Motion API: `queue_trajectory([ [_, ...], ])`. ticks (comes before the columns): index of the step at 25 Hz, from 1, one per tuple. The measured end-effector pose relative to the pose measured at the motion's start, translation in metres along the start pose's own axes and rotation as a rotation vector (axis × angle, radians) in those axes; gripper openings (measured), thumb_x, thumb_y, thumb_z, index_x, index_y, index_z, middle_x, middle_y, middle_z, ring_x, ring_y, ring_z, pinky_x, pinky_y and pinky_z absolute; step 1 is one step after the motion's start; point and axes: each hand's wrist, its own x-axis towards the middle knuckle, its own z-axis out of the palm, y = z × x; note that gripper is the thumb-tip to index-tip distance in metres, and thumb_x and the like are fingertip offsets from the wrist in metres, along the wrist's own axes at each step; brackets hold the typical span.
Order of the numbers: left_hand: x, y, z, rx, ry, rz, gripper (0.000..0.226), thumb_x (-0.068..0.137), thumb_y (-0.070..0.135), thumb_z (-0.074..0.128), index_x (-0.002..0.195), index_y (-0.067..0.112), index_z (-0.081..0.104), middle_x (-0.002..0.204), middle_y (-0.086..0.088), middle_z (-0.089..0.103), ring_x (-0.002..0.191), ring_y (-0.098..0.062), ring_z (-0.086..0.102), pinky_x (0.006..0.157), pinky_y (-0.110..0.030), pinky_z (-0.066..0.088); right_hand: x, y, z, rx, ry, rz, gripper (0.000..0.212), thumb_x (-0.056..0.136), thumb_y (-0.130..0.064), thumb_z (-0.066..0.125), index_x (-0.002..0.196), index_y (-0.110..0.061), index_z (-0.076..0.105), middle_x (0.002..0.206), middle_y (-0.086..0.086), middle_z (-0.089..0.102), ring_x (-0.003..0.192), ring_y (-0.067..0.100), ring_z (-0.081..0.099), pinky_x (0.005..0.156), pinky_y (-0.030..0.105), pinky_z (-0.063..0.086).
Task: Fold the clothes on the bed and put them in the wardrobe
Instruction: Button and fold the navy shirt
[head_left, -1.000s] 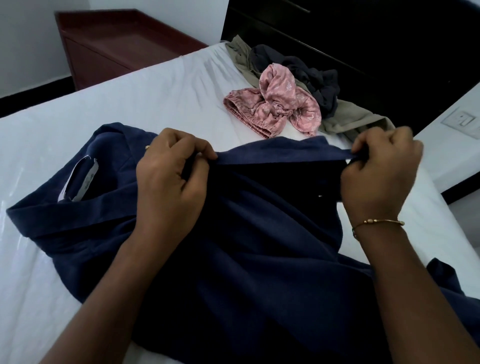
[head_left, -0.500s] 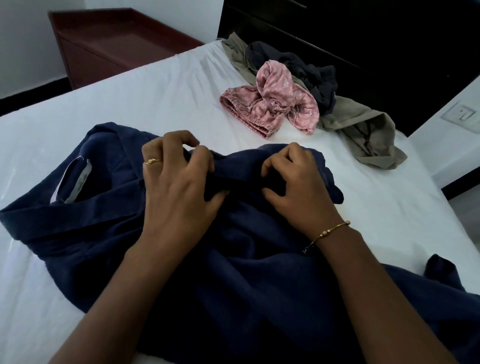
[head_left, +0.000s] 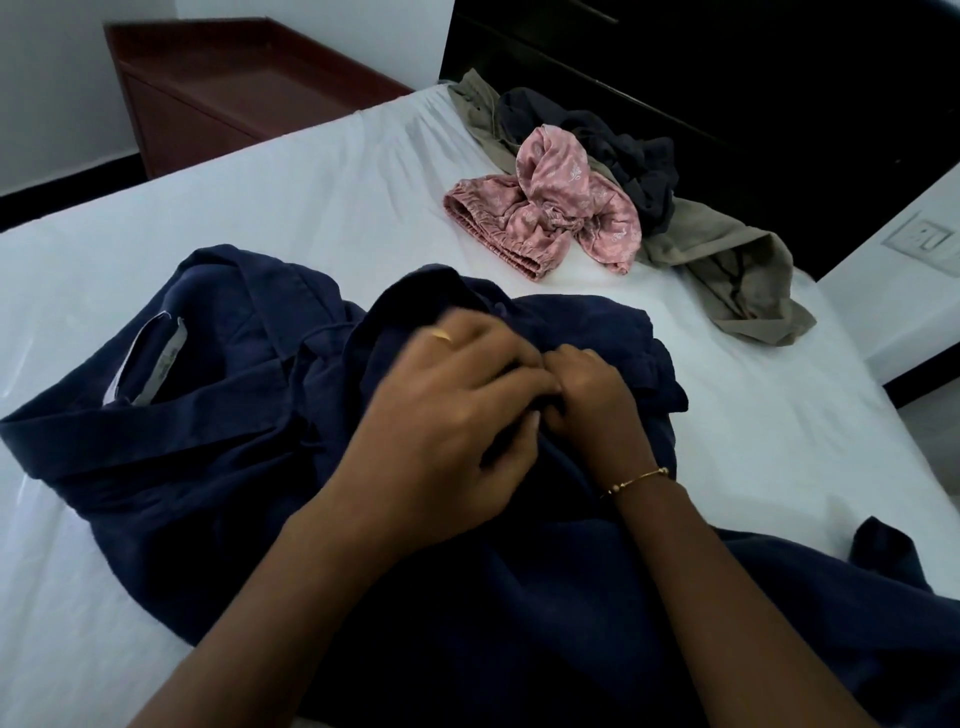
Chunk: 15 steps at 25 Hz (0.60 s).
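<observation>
Left hand (head_left: 447, 415): fingers curled into a bunched fold of the navy shirt (head_left: 260, 467), gripping it; ring on one finger. Right hand (head_left: 592, 400): touching the left, fingers curled and pinching the same fold (bracelet at the wrist).

Navy shirt: spread rumpled on the bed (head_left: 311, 197), collar and label to the left, hem trailing toward the wearer; upper edge gathered in a hump under both hands.

Pile, far side near the headboard: pink garment (head_left: 545, 218) knotted on itself, dark garment (head_left: 639, 171) behind it, khaki garment (head_left: 727, 260) beneath and to the right. All unfolded.

Beyond the bed: a red-brown cabinet (head_left: 223, 88).

Progress: early, by appearance. No folded item in view; the shirt is not yet squared, three more garments wait, and the wardrobe stage has not begun (no wardrobe identifiable).

Change: half a second ago the hands were apart on the fabric; now they meet, and more cloth is bunched between them.
</observation>
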Motion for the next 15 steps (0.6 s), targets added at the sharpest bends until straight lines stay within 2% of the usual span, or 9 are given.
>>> queue_trajectory([
  [2, -0.007, 0.0, 0.012, -0.142, -0.172, 0.055, 0.026, 0.101, 0.017, 0.054, 0.103, 0.009, 0.079, 0.106, -0.001, 0.073, 0.103, -0.017, 0.063, 0.091, -0.032, 0.052, 0.0, 0.001, 0.012, 0.013, -0.034, 0.001, 0.021, 0.102, -0.021, 0.09, 0.122, -0.017, 0.084, 0.126, 0.003, 0.074, 0.103, 0.031, 0.067, 0.075, 0.054, 0.071],
  [4, -0.016, -0.01, 0.023, -0.089, -0.283, 0.035, 0.029, 0.103, 0.024, 0.05, 0.109, 0.015, 0.078, 0.112, 0.004, 0.073, 0.108, -0.013, 0.065, 0.093, -0.033, 0.054, -0.001, 0.0, 0.019, 0.04, -0.048, 0.026, 0.025, 0.109, -0.027, 0.087, 0.133, -0.021, 0.086, 0.137, -0.001, 0.074, 0.11, 0.031, 0.067, 0.08, 0.055, 0.071],
  [6, -0.022, -0.018, 0.028, -0.039, -0.301, -0.017, 0.033, 0.104, 0.028, 0.047, 0.112, 0.018, 0.077, 0.115, 0.008, 0.072, 0.107, -0.012, 0.064, 0.092, -0.031, 0.053, -0.003, -0.002, 0.017, 0.112, -0.033, 0.053, 0.016, 0.111, -0.023, 0.083, 0.126, -0.022, 0.089, 0.128, -0.003, 0.077, 0.108, 0.029, 0.066, 0.082, 0.055, 0.069],
  [8, -0.022, -0.02, 0.028, -0.033, -0.301, -0.086, 0.034, 0.106, 0.032, 0.044, 0.113, 0.019, 0.075, 0.113, 0.009, 0.072, 0.099, -0.011, 0.065, 0.09, -0.028, 0.05, -0.006, -0.002, 0.005, 0.267, -0.006, 0.099, 0.005, 0.113, -0.016, 0.083, 0.115, -0.015, 0.087, 0.115, 0.001, 0.077, 0.103, 0.025, 0.062, 0.084, 0.051, 0.062],
  [12, -0.021, -0.014, 0.024, -0.079, -0.231, -0.266, 0.037, 0.105, 0.041, 0.045, 0.122, 0.021, 0.07, 0.108, 0.012, 0.072, 0.094, -0.01, 0.069, 0.085, -0.026, 0.051, 0.001, -0.008, -0.042, 0.493, 0.067, 0.147, 0.013, 0.115, -0.007, 0.087, 0.104, -0.002, 0.082, 0.103, 0.009, 0.077, 0.092, 0.021, 0.062, 0.085, 0.049, 0.061],
  [15, -0.011, -0.002, 0.015, -0.31, 0.03, -0.415, 0.027, 0.103, 0.036, 0.059, 0.119, 0.016, 0.068, 0.093, 0.014, 0.068, 0.079, -0.007, 0.066, 0.069, -0.022, 0.052, 0.015, -0.021, -0.088, 0.532, 0.05, 0.138, 0.019, 0.114, -0.015, 0.09, 0.1, -0.004, 0.082, 0.098, 0.006, 0.077, 0.083, 0.016, 0.064, 0.077, 0.041, 0.059],
])
